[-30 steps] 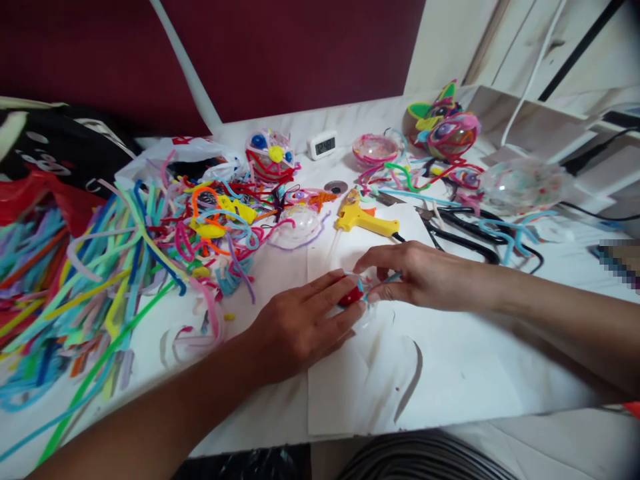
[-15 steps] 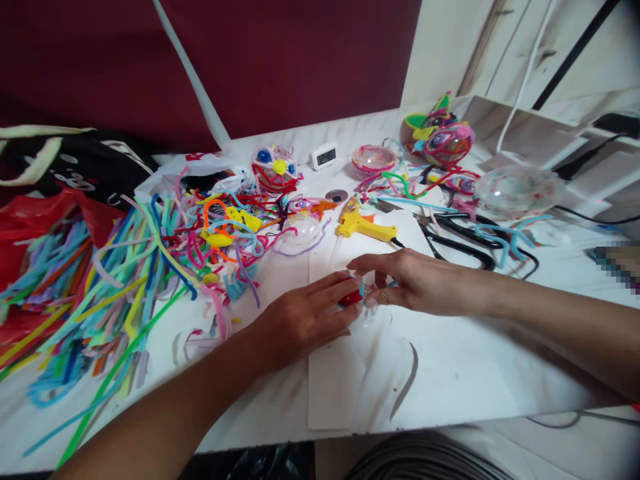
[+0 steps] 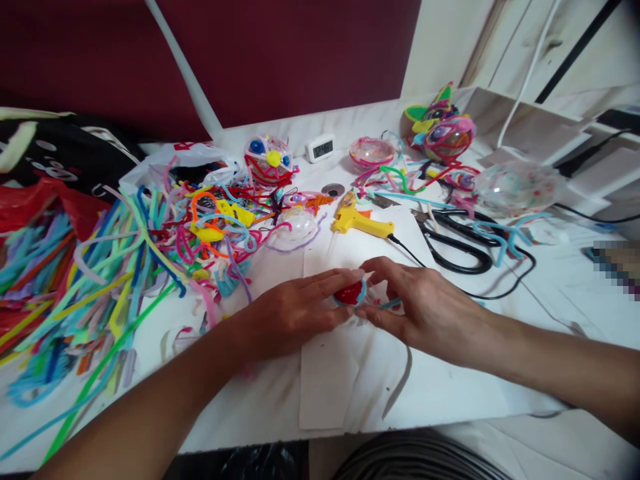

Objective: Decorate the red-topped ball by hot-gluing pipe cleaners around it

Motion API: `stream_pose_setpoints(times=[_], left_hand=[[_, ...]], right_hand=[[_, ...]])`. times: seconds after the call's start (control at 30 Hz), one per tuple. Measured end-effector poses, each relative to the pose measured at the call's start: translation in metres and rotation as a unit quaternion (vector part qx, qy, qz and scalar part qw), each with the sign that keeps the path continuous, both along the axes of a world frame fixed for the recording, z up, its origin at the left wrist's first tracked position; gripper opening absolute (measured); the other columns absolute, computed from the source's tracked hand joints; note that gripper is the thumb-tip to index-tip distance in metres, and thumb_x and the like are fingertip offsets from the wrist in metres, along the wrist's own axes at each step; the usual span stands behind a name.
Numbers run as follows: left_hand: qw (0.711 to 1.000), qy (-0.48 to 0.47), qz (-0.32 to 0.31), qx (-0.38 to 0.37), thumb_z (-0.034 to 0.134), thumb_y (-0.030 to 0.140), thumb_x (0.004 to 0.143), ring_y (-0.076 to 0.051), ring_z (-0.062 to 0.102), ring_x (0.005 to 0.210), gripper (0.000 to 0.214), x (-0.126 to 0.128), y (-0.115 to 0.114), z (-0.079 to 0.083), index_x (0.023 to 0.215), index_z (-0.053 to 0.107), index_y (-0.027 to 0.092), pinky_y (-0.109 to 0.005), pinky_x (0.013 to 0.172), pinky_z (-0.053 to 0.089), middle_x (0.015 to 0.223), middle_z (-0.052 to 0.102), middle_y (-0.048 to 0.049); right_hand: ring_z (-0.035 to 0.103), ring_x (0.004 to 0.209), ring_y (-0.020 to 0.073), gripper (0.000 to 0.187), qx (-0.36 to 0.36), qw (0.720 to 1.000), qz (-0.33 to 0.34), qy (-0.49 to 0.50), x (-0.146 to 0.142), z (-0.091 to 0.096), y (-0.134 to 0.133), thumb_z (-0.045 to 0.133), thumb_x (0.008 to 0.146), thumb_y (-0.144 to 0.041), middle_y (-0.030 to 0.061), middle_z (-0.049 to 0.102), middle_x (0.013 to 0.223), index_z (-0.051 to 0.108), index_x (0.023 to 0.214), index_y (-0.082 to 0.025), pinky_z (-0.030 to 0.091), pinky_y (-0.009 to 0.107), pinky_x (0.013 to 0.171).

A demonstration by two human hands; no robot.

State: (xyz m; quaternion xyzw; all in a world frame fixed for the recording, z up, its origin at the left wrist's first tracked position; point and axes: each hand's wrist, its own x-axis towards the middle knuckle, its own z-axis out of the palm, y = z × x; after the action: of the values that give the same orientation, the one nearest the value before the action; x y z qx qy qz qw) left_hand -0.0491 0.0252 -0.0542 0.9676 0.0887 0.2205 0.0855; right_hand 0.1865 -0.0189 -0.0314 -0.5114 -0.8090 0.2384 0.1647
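A small red round piece [image 3: 349, 294] with a light blue fuzzy rim lies between my hands, over the white paper. My left hand [image 3: 295, 308] holds it from the left, fingers along its top and lower edge. My right hand [image 3: 417, 300] closes thumb and index finger at its right edge, where a light blue pipe cleaner [image 3: 391, 303] runs out under the fingers. Some clear plastic shows just below; its shape is mostly hidden. Beyond the hands lies a yellow glue gun [image 3: 364, 222], with nothing touching it.
Pipe cleaners [image 3: 100, 287] spread in a big heap at the left. Black-handled scissors [image 3: 457, 250] lie right of the glue gun, its cord running past them. A small clock [image 3: 320, 149], a decorated ball [image 3: 270, 160] and clear plastic domes [image 3: 520, 189] stand further back.
My right hand has shifted slightly down and nearer, its fingers more curved. More of the red piece and its blue rim shows. The camera view has moved a little.
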Motion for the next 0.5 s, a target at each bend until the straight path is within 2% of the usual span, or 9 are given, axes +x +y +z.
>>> stream_pose_setpoints(times=[0.17, 0.37, 0.5], left_hand=[[1.0, -0.013, 0.002, -0.011, 0.06, 0.01, 0.086, -0.027, 0.045, 0.131, 0.021, 0.001, -0.001, -0.004, 0.105, 0.061, 0.016, -0.042, 0.11, 0.044, 0.142, 0.046, -0.0148], [1.0, -0.018, 0.006, -0.024, 0.061, 0.01, 0.084, -0.027, 0.045, 0.132, 0.02, 0.002, 0.0, -0.006, 0.102, 0.061, 0.017, -0.043, 0.11, 0.043, 0.143, 0.045, -0.0126], [0.999, -0.025, 0.003, -0.022, 0.061, 0.01, 0.084, -0.028, 0.045, 0.131, 0.017, 0.002, -0.001, -0.007, 0.101, 0.061, 0.014, -0.044, 0.11, 0.044, 0.139, 0.048, -0.0166]], right_hand=[[0.064, 0.07, 0.0189, 0.031, 0.018, 0.999, 0.036, -0.011, 0.004, -0.002, 0.003, 0.057, 0.085, -0.034, 0.0036, 0.067, 0.085, 0.047, 0.11, -0.019, 0.048, 0.029, 0.057], [0.063, 0.076, 0.0175, 0.02, 0.038, 0.995, 0.086, -0.016, 0.012, -0.004, 0.005, 0.052, 0.09, -0.029, 0.0034, 0.064, 0.091, 0.049, 0.108, -0.02, 0.049, 0.03, 0.065], [0.064, 0.079, 0.0166, 0.015, 0.05, 0.993, 0.108, -0.005, 0.017, -0.003, 0.007, 0.046, 0.094, -0.031, 0.0052, 0.065, 0.094, 0.053, 0.103, -0.02, 0.051, 0.03, 0.07]])
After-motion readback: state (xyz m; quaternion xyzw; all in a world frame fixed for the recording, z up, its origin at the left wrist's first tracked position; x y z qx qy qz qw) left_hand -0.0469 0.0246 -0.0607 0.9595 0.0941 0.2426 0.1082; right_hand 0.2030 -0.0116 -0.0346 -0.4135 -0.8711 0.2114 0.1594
